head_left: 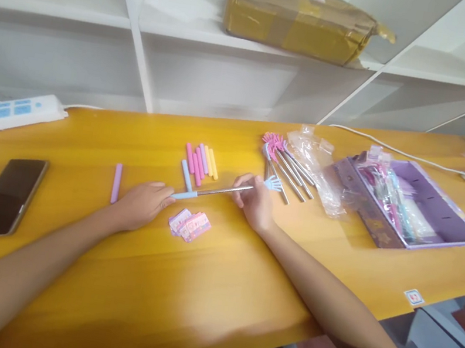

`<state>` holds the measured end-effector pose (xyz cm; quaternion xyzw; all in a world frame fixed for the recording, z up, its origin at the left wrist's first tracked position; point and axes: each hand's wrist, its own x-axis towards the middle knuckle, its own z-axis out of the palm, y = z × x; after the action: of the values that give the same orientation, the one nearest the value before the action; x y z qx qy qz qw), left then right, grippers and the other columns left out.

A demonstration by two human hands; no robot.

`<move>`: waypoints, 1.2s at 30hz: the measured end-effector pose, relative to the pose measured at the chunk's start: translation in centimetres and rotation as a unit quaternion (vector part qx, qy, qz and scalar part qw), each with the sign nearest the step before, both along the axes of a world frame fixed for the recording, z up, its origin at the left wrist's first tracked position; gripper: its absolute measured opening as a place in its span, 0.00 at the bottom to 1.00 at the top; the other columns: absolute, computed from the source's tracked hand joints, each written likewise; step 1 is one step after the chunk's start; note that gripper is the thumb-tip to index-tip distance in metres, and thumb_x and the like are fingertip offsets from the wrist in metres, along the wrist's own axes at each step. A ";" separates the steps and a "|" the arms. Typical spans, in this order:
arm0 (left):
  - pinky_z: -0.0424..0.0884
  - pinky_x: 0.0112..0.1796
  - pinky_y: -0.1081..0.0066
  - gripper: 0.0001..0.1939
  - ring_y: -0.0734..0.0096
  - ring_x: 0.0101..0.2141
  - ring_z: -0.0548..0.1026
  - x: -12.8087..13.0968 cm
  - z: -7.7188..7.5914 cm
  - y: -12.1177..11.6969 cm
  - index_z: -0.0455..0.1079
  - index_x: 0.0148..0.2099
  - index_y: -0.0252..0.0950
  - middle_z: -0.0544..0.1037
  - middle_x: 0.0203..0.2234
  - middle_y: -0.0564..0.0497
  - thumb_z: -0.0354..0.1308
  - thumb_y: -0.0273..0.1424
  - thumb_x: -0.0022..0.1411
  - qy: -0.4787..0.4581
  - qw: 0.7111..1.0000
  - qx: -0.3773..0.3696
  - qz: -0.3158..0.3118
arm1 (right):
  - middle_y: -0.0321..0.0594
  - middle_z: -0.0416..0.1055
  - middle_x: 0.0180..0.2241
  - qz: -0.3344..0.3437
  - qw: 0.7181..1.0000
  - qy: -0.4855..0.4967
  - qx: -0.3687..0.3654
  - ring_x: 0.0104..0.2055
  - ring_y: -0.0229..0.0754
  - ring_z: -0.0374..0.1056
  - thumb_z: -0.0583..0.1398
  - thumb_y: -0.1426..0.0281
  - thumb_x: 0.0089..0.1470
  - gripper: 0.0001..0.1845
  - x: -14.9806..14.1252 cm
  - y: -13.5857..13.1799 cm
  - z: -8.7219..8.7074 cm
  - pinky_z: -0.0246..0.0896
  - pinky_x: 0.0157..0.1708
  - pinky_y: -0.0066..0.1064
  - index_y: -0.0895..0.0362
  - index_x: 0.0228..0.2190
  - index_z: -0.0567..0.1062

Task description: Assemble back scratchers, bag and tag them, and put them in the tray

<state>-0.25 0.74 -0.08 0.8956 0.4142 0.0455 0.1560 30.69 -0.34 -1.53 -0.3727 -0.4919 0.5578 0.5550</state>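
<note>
A back scratcher with a metal rod, a light-blue sleeve handle and a light-blue hand-shaped head spans the space between my hands. My left hand is closed on the handle end. Near the head, the fingers of my right hand are wrapped round the rod. Below the rod lies a small pile of pink and purple cards. Behind it are pink, purple and yellow tubes, with a blue tube nearest the handle. More back scratchers, with pink and blue heads and bare rods, lie beyond my right hand.
A purple box holding wrapped items stands right, beside crumpled clear plastic. On the left are a purple tube, a phone and a power strip. A taped parcel sits on the shelf above.
</note>
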 end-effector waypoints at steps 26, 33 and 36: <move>0.63 0.35 0.62 0.20 0.60 0.32 0.71 1.3 -0.3 -1.0 0.66 0.35 0.39 0.73 0.29 0.49 0.43 0.40 0.78 -0.043 0.998 -0.012 -0.041 | 0.40 0.70 0.30 0.144 0.985 -0.098 0.013 0.27 0.36 0.64 0.42 0.44 0.72 0.39 -3.5 -2.8 -0.7 0.59 0.29 0.29 0.59 0.61 0.72; 0.63 0.36 0.62 0.23 0.60 0.31 0.69 1.3 -0.4 -1.1 0.68 0.36 0.39 0.72 0.29 0.49 0.39 0.42 0.79 -0.049 0.997 -0.014 -0.051 | 0.40 0.70 0.29 0.150 0.981 -0.118 0.023 0.27 0.37 0.64 0.42 0.44 0.72 0.39 -4.1 -3.0 -0.6 0.59 0.28 0.30 0.59 0.59 0.73; 0.62 0.36 0.62 0.23 0.60 0.31 0.69 1.3 -0.2 -1.1 0.69 0.36 0.39 0.72 0.29 0.49 0.40 0.42 0.79 -0.049 0.997 -0.017 -0.054 | 0.40 0.70 0.30 0.155 0.980 -0.120 0.025 0.27 0.37 0.65 0.42 0.46 0.73 0.37 -4.1 -3.1 -0.6 0.58 0.28 0.30 0.58 0.59 0.74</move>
<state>1.08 -0.38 -0.30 0.9105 0.3577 0.0739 0.1937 26.64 -3.42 -2.13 -0.3423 -0.6201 0.5759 0.4083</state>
